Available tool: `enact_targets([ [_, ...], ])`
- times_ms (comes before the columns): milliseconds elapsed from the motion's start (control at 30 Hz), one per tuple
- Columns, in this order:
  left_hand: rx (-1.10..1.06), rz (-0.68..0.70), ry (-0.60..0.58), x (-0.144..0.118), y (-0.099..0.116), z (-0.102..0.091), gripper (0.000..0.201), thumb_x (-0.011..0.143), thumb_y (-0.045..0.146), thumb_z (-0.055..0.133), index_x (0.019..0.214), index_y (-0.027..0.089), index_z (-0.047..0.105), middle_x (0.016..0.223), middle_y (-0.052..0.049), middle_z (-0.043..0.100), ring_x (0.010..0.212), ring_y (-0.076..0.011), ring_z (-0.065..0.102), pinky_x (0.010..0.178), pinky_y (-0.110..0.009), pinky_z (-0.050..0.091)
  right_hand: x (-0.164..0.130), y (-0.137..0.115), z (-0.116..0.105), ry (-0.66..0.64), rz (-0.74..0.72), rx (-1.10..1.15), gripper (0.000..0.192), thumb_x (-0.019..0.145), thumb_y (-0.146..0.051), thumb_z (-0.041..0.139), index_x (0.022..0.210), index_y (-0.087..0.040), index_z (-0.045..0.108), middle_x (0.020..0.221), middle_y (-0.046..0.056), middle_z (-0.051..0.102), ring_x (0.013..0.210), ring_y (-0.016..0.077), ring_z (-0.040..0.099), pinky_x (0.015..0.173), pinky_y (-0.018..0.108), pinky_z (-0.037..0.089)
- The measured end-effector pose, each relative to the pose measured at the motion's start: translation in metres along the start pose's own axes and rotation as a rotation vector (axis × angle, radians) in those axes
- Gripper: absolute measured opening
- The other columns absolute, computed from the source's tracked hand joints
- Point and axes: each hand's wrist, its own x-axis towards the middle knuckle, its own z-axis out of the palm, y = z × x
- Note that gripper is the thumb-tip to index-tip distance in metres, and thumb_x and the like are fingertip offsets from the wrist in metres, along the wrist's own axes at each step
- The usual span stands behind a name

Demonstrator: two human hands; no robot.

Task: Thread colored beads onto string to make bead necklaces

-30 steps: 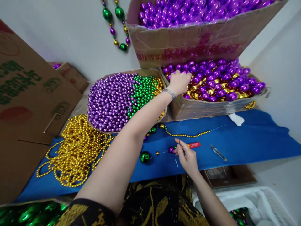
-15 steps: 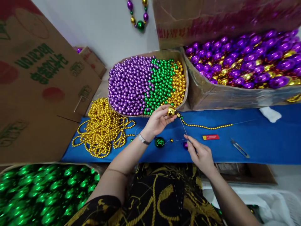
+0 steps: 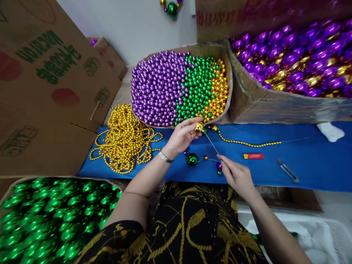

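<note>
My left hand point(image 3: 183, 135) pinches a large gold bead point(image 3: 199, 127) just in front of the bead box. My right hand point(image 3: 237, 176) is closed on a long thin needle point(image 3: 211, 142), which slants up to the gold bead. Thread runs from near my right fingers through a small gold bead to a large green bead point(image 3: 191, 159) on the blue cloth. A purple bead point(image 3: 219, 166) hangs or lies beside my right fingertips, with a small green one below it. Beyond my left fingers, a gold bead strand point(image 3: 247, 143) stretches right along the cloth.
A box point(image 3: 230, 104) of small purple, green and gold beads stands behind my hands. Piled gold bead strands point(image 3: 123, 141) lie left. On the right are a red packet point(image 3: 253, 156), thread snips point(image 3: 287, 170) and white cloth point(image 3: 330, 132). Large green beads point(image 3: 60, 216) fill a lower-left box.
The view has shifted, so the boxes appear farther right and higher. Both hands keep their hold, and the needle still slants between them. A small green bead now shows below the purple one.
</note>
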Motion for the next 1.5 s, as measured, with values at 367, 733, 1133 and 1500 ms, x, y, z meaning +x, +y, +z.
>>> enact_targets([
  [367,0.287,0.075,-0.097,-0.012,0.001,0.011,0.040,0.073,0.029,0.078,0.112,0.022,0.069,0.106,-0.006,0.067,0.081,-0.0123,0.063,0.066,-0.023,0.054,0.005,0.001,0.002,0.042,-0.045,-0.172,0.032,0.096,-0.018,0.050,0.125,-0.018,0.064,0.106,0.006,0.075,0.083,0.0167,0.074,0.080,0.028,0.059],
  [733,0.078,0.012,-0.082,-0.023,-0.008,0.017,0.039,0.068,0.025,0.082,0.102,0.017,0.064,0.097,-0.005,0.066,0.083,-0.0138,0.066,0.075,-0.028,0.059,0.001,0.009,0.005,0.065,-0.077,-0.181,0.032,0.095,-0.016,0.050,0.124,-0.020,0.063,0.104,0.006,0.075,0.082,0.0166,0.073,0.078,0.027,0.058],
  [1133,-0.037,-0.035,-0.080,-0.025,-0.010,0.014,0.037,0.070,0.024,0.082,0.102,0.016,0.065,0.095,-0.004,0.065,0.084,-0.0134,0.066,0.076,-0.028,0.059,0.004,0.010,0.005,0.085,-0.157,-0.261,0.032,0.093,-0.011,0.054,0.124,-0.016,0.060,0.086,0.003,0.074,0.071,0.0147,0.069,0.071,0.027,0.053],
  [1500,-0.011,0.030,-0.100,-0.027,-0.011,0.011,0.038,0.072,0.025,0.081,0.105,0.016,0.064,0.100,-0.005,0.066,0.085,-0.0134,0.066,0.077,-0.028,0.059,0.007,0.011,0.007,0.095,-0.169,-0.256,0.031,0.094,-0.011,0.054,0.124,-0.017,0.058,0.093,0.004,0.074,0.075,0.0139,0.069,0.074,0.026,0.053],
])
